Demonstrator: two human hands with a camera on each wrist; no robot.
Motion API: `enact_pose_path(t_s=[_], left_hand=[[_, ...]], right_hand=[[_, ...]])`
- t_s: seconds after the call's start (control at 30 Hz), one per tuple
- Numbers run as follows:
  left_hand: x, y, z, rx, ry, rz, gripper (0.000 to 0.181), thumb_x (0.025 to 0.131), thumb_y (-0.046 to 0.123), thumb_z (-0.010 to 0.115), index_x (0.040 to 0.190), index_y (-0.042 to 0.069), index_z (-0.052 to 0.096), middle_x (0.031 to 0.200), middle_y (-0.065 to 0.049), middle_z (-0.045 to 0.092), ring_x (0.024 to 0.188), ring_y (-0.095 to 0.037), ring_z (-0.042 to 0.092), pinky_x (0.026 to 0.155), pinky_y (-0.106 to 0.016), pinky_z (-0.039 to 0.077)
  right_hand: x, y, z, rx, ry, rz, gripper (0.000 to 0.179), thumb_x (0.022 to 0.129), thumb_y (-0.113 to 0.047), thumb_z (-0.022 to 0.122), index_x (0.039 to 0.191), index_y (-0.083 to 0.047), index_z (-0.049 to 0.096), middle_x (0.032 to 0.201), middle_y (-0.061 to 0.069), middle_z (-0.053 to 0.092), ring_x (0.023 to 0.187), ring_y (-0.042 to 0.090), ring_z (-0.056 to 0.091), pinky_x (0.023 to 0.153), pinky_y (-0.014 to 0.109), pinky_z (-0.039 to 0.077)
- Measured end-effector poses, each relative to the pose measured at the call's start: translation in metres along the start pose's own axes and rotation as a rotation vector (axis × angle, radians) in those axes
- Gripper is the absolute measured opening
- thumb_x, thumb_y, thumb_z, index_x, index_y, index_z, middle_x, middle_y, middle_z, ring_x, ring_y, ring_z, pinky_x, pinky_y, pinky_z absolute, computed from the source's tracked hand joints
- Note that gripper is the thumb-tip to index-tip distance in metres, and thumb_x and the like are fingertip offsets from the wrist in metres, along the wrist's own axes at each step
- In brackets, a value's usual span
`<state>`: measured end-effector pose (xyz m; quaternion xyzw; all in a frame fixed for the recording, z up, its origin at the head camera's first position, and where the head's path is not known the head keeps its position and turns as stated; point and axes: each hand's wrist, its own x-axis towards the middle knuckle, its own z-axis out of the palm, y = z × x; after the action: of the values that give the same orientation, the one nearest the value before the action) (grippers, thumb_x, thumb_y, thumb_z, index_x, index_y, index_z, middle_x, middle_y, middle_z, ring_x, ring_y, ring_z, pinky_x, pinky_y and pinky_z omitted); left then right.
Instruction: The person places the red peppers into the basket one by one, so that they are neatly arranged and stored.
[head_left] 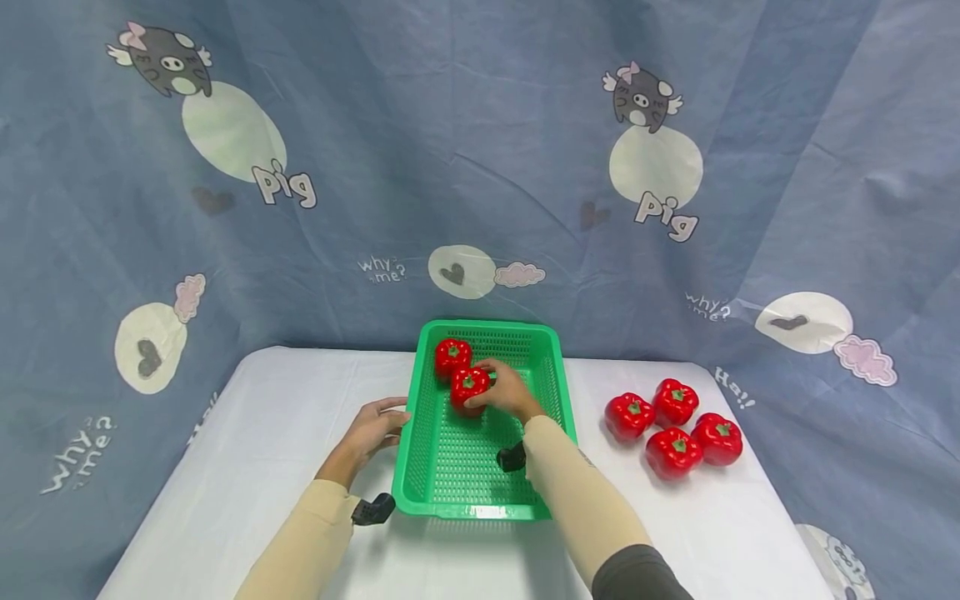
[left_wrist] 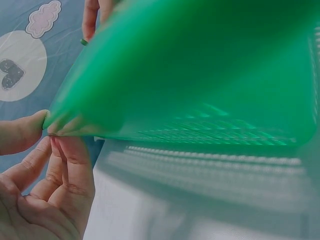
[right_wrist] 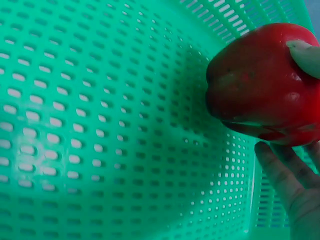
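Note:
My right hand (head_left: 512, 392) grips a red bell pepper (head_left: 467, 382) inside a green plastic basket (head_left: 438, 507). In the right wrist view, this bell pepper (right_wrist: 255, 82) lies on its side, with the thumb above and the fingers below, over the perforated basket floor (right_wrist: 75, 115). Another red bell pepper (head_left: 452, 353) sits against it in the basket's back left part. At the basket's left side, my left hand (head_left: 377, 429) pinches the rim. The left wrist view has its thumb (left_wrist: 25, 132) on one side of the edge and its fingers (left_wrist: 75, 167) on the other.
Several red bell peppers (head_left: 672, 452) stand grouped on the white table (head_left: 315, 392), right of the basket. Behind the table hangs a blue cloth (head_left: 352, 150) with pig prints. Black wrist-worn devices (head_left: 372, 509) stick out near both wrists.

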<state>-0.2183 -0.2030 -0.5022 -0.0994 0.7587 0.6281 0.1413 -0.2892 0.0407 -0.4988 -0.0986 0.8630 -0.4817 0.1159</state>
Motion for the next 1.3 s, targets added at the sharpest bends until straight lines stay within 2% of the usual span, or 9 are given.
enact_pose_path(t_s=[0.37, 0.87, 1.3], left_hand=[[-0.002, 0.001, -0.002, -0.013, -0.008, 0.001, 0.045, 0.094, 0.009, 0.056, 0.136, -0.003, 0.047, 0.103, -0.013, 0.07, 0.078, -0.014, 0.067, 0.071, -0.03, 0.056], [0.0, 0.001, -0.002, -0.021, -0.013, 0.0, 0.045, 0.094, 0.008, 0.056, 0.137, -0.003, 0.047, 0.107, -0.015, 0.069, 0.079, -0.014, 0.067, 0.072, -0.031, 0.056], [-0.002, 0.001, -0.002, -0.012, -0.013, 0.006, 0.045, 0.094, 0.009, 0.056, 0.137, -0.003, 0.047, 0.109, -0.017, 0.068, 0.081, -0.015, 0.067, 0.074, -0.032, 0.056]], right_hand=[[0.0, -0.008, 0.015, -0.021, -0.048, 0.005, 0.064, 0.072, -0.006, 0.081, 0.13, -0.009, 0.053, 0.131, 0.015, 0.054, 0.117, 0.032, 0.053, 0.09, 0.043, 0.051], [0.004, -0.009, 0.032, -0.012, -0.019, 0.005, 0.066, 0.07, -0.012, 0.086, 0.128, -0.009, 0.054, 0.127, 0.009, 0.056, 0.104, 0.025, 0.056, 0.082, 0.038, 0.052], [0.003, -0.011, 0.036, 0.023, 0.012, 0.02, 0.069, 0.074, -0.016, 0.085, 0.133, -0.009, 0.051, 0.126, 0.011, 0.056, 0.105, 0.026, 0.056, 0.079, 0.036, 0.053]])
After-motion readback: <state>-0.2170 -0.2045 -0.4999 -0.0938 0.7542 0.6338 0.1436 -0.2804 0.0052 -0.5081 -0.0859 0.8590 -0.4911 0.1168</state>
